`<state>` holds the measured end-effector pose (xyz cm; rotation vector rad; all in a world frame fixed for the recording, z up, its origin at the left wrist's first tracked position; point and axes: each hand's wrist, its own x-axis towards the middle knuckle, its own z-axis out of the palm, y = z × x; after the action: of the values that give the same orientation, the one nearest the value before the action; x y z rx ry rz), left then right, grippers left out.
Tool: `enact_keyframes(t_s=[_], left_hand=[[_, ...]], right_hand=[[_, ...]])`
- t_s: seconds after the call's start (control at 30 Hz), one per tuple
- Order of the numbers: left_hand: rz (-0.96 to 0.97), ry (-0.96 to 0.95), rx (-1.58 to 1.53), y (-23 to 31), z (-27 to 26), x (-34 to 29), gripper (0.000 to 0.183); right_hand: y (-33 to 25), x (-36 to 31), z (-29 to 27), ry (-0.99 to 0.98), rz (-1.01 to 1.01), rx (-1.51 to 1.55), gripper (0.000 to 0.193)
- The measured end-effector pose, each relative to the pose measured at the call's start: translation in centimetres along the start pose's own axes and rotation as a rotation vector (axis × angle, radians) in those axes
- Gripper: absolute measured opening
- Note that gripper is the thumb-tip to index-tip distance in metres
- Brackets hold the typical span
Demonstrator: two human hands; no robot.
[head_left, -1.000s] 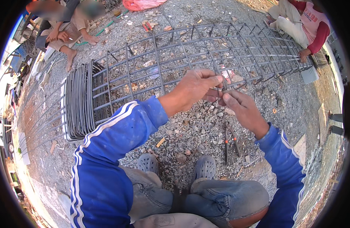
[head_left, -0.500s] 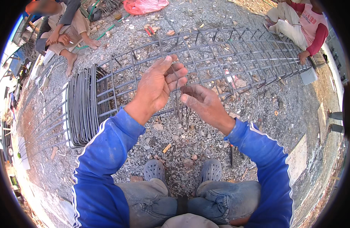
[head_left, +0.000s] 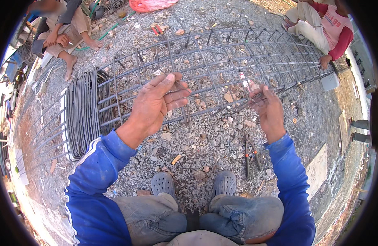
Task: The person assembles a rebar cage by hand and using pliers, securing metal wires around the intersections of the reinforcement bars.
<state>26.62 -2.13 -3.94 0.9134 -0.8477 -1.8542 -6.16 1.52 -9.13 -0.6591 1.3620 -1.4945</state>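
Note:
My left hand [head_left: 156, 96] is raised over the rebar cage [head_left: 213, 78], its thumb against the index finger and the other fingers half bent. Whatever is in that pinch is too fine to make out. Farther right, my right hand [head_left: 270, 115] has its fingers closed round some thin dark tie wires [head_left: 237, 108], whose ends stick out toward the left. The cage lies across the gravel beyond my feet, running from left to far right. A stack of bent steel stirrups [head_left: 82, 115] is bunched around its left end.
Pliers with orange-marked handles [head_left: 250, 156] lie on the gravel by my right foot; a red-handled tool [head_left: 157, 29] lies beyond the cage. One person [head_left: 60, 37] sits at the far left. Another [head_left: 326, 33] at the far right touches the cage. A pink plastic bag [head_left: 152, 5] lies at the back.
My hands have moved apart: the right went right with the tie wires, the left slightly left and lower. The pliers by my right foot now show fully.

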Motion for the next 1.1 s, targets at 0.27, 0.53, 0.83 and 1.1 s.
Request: enact_keyframes(t_s=[0.27,0.53,0.83,1.1], left_hand=[[-0.325,-0.084,-0.122,-6.5,4.4,-3.3,0.025],[-0.273,0.014,-0.081,-6.8,5.2,-0.8,0.027],[-0.060,-0.070,0.317,-6.0,3.7,1.1,0.031],[0.669,-0.269,1.752,-5.9,-4.3,1.1,0.048]], right_hand=[[-3.3,-7.1,1.8,-0.403,-0.474,-0.774,0.046],[1.1,-7.9,4.0,-0.625,-0.013,-0.511,0.038],[1.2,-7.3,4.9,-0.496,0.063,-0.344,0.030],[0.7,-4.7,2.7,-0.350,-0.407,-0.789,0.022]])
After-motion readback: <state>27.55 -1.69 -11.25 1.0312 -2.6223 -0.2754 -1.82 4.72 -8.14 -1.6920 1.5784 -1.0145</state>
